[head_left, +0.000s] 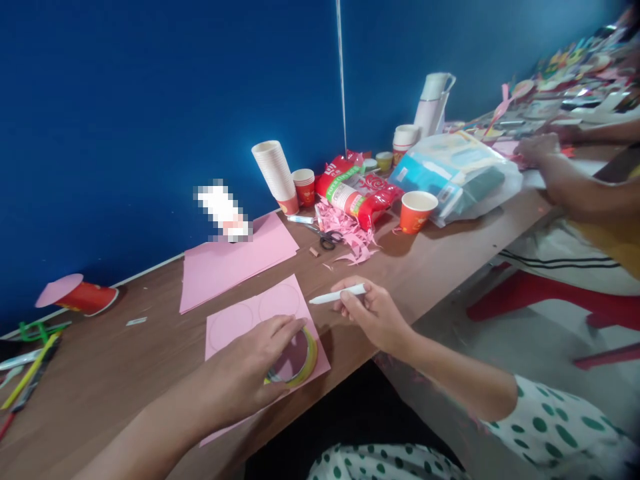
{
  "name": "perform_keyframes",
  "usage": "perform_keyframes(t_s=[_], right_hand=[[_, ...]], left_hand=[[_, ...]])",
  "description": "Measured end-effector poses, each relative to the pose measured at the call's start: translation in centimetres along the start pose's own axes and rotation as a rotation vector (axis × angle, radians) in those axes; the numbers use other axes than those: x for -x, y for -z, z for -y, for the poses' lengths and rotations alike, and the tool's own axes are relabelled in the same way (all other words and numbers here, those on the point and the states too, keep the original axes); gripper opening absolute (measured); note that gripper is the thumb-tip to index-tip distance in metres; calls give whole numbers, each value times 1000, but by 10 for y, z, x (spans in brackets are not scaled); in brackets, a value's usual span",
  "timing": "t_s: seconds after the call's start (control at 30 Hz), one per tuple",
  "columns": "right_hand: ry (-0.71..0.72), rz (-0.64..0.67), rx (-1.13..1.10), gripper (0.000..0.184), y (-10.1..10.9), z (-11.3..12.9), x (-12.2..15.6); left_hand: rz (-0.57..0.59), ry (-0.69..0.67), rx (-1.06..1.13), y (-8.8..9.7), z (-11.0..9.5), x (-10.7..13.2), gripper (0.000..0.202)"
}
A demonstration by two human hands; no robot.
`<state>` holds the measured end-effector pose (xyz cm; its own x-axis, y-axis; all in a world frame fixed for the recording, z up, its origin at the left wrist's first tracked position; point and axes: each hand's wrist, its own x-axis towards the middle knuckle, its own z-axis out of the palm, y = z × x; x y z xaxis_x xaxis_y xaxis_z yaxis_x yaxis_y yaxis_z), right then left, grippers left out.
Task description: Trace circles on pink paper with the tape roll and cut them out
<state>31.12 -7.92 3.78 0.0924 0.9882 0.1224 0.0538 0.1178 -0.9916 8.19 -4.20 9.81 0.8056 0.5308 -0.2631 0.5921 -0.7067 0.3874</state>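
A pink sheet of paper point(225, 323) lies on the table in front of me, with two faint circles drawn on its far half. My left hand point(260, 360) grips a roll of yellowish tape point(311, 360) that rests flat on the sheet's near right part; the paper shows through its hole. In my right hand point(373, 313) is a white pen point(337, 294), held nearly level between thumb and fingers. Its tip points left, just beyond the sheet's right edge. Behind the sheet lies a stack of pink paper point(240, 267).
Black-handled scissors point(330, 240), pink paper shreds point(353, 233) and a red package point(357, 190) lie beyond my right hand. Stacked paper cups point(275, 173) lean by the wall. A single orange cup point(418, 212) stands near a plastic bag point(460, 177). Another person's arms point(575, 173) rest at the right.
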Motion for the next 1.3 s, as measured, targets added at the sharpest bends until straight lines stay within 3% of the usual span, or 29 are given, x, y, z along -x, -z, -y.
perform_keyframes(t_s=[0.2,0.27,0.4,0.63,0.8,0.93,1.03,1.1,1.13,1.17,1.3], right_hand=[[13,-29,41,19,10,0,-10],[21,-21,47,18,13,3,-12],[27,12,57,18,12,10,-17],[67,161,102,15,-7,24,-21],[204,295,270,15,-28,35,-40],[307,524,368,17,-57,43,-61],[303,696,393,19,-84,51,-70],[318,761,419,20,-101,54,-73],[329,782,435,20,-108,56,-74],[335,801,446,21,-113,57,-75],[334,852,463,21,-122,59,-79]], left_hand=[[-153,-45,-176,-12,-3,15,91],[-284,-43,-248,-21,-9,20,76],[-577,41,-413,-45,-26,29,24],[-825,135,-523,-81,-46,30,27],[-962,139,-465,-96,-50,19,24],[-1181,27,-389,-109,-56,6,13],[-1183,57,-358,-122,-62,-4,17],[-1199,249,-260,-127,-64,-7,23],[-1192,263,-244,-128,-64,-7,25],[-1152,224,-267,-127,-63,-5,28],[-1088,306,-316,-121,-57,4,31]])
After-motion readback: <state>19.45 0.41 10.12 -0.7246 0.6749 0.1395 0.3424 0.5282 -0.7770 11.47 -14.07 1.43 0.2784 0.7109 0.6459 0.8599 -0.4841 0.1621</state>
